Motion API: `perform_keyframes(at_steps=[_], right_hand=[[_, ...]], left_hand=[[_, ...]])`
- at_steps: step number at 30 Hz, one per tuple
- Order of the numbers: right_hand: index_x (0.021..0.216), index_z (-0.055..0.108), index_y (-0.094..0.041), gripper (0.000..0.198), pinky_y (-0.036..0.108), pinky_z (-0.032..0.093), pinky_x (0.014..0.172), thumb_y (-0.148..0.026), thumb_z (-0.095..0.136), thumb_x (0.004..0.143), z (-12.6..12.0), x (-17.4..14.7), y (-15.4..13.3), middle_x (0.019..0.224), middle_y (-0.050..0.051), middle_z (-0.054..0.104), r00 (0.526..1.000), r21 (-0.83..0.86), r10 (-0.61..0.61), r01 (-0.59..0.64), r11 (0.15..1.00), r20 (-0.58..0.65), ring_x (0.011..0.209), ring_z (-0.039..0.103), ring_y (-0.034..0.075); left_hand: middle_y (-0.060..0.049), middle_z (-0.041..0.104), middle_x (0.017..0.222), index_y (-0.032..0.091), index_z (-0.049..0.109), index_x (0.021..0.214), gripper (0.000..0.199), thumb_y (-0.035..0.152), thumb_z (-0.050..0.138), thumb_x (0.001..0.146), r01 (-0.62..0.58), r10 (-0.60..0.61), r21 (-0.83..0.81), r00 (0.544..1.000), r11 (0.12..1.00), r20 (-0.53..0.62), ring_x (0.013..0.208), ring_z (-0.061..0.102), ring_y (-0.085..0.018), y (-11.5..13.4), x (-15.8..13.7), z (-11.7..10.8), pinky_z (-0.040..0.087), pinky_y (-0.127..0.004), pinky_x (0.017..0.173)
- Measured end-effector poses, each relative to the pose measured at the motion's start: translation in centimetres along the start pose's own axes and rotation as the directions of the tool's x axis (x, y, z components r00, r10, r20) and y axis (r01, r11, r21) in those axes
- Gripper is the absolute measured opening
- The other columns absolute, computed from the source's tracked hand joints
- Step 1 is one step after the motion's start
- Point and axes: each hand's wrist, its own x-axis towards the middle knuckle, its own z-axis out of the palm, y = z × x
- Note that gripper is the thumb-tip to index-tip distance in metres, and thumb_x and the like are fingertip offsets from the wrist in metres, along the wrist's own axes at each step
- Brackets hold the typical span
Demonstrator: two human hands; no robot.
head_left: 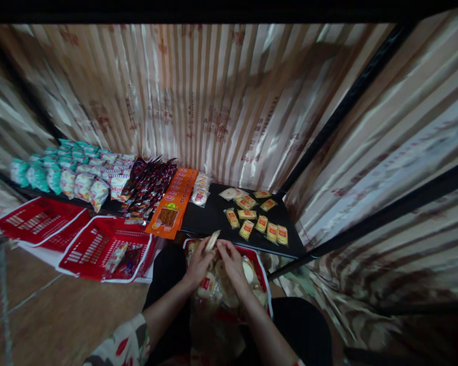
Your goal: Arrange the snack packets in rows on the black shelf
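Striped sheeting (198,107) hangs close behind and to the right of the black shelf (211,221), and a dark post (336,124) meets that shelf near its back right corner. Black surface shows from the round white packs (200,195) across to the scattered yellow packets (261,223). Farther left, an orange pack (175,203) juts over the front edge, beside dark packs (148,180). Just below that edge, a red basket (267,285) of packets sits between the person's legs (303,325), with little room at its sides. At its far rim, the left hand (200,259) is closed on a pale packet (212,240), tilted upward; the right hand (230,258) has bent fingers just beside it, and whether they grip anything cannot be told.
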Motion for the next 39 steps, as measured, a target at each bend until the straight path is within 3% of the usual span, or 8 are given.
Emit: perform_keyframes(at_steps=[6,15,21,24,28,32,36,39], right_hand=[[0.108,0.052,-0.019,0.046,0.030,0.050,0.070,-0.042,0.061,0.070,0.4,1.1,1.7,0.083,0.003,0.064,0.991,0.113,0.104,-0.094,0.989,-0.084,0.071,0.063,0.016],[0.097,0.059,-0.017,0.041,0.033,0.051,0.076,-0.046,0.063,0.068,1.6,2.6,1.0,0.088,0.007,0.068,0.976,0.219,0.218,-0.213,0.952,0.003,0.080,0.064,0.019],[0.125,0.049,-0.015,0.058,0.045,0.048,0.087,-0.035,0.062,0.073,0.5,4.2,0.1,0.115,0.015,0.060,0.990,-0.340,-0.118,0.087,0.936,-0.073,0.104,0.056,0.026],[0.130,0.047,-0.023,0.051,0.048,0.037,0.101,-0.025,0.057,0.079,-0.1,4.6,-2.1,0.133,0.009,0.049,0.875,-0.618,-0.397,0.479,0.624,0.277,0.123,0.040,0.026],[0.126,0.052,-0.026,0.042,0.041,0.045,0.091,-0.022,0.051,0.084,0.2,5.4,-4.3,0.117,0.007,0.062,0.720,-0.580,-0.363,0.692,0.430,0.591,0.108,0.050,0.023],[0.115,0.060,-0.023,0.032,0.036,0.047,0.081,-0.028,0.051,0.085,1.2,7.2,-4.1,0.097,0.007,0.066,0.818,-0.596,-0.290,0.564,0.572,0.496,0.089,0.057,0.021],[0.091,0.064,-0.019,0.026,0.027,0.045,0.059,-0.039,0.058,0.077,2.5,9.9,-2.5,0.075,0.002,0.064,0.975,-0.398,-0.095,0.170,0.901,0.202,0.064,0.055,0.015],[0.083,0.062,-0.017,0.034,0.022,0.035,0.046,-0.047,0.062,0.068,4.1,12.0,-1.3,0.062,-0.002,0.058,0.985,-0.112,0.135,-0.123,0.986,0.108,0.050,0.048,0.010]], left_hand=[[-0.010,0.067,0.099,0.013,0.057,0.105,0.033,0.033,0.050,0.080,0.248,-0.272,-0.553,0.961,0.795,0.039,0.083,0.066,-0.018,1.5,1.1,-0.6,0.052,-0.027,0.068],[-0.011,0.069,0.089,0.011,0.054,0.107,0.038,0.040,0.039,0.087,0.482,-0.428,-0.677,0.864,0.556,0.263,0.072,0.069,-0.021,2.3,2.4,-2.1,0.050,-0.024,0.056],[-0.009,0.068,0.085,0.010,0.054,0.109,0.040,0.039,0.038,0.087,0.520,-0.467,-0.388,0.854,0.761,0.229,0.058,0.066,-0.015,1.4,4.5,-3.0,0.042,-0.019,0.046],[-0.005,0.068,0.081,0.013,0.060,0.101,0.038,0.042,0.045,0.083,0.386,-0.373,-0.015,0.900,0.922,0.226,0.054,0.062,-0.012,1.2,5.9,-4.1,0.035,-0.017,0.041],[-0.002,0.069,0.082,0.017,0.065,0.091,0.040,0.051,0.047,0.079,0.170,-0.267,0.306,0.913,0.937,0.310,0.063,0.062,-0.014,2.0,7.5,-6.1,0.042,-0.021,0.053],[-0.005,0.068,0.099,0.019,0.060,0.111,0.049,0.050,0.055,0.074,0.080,-0.174,0.378,0.959,0.922,0.222,0.088,0.062,-0.019,4.0,8.9,-7.6,0.048,-0.026,0.072],[-0.010,0.062,0.114,0.015,0.049,0.124,0.055,0.043,0.052,0.078,0.030,-0.034,0.343,0.999,0.939,0.006,0.088,0.062,-0.018,5.5,10.1,-7.7,0.049,-0.029,0.078],[-0.013,0.056,0.122,0.013,0.044,0.127,0.052,0.032,0.048,0.079,-0.039,0.093,0.341,0.985,0.939,-0.142,0.092,0.061,-0.018,5.0,11.1,-6.7,0.051,-0.030,0.077]])
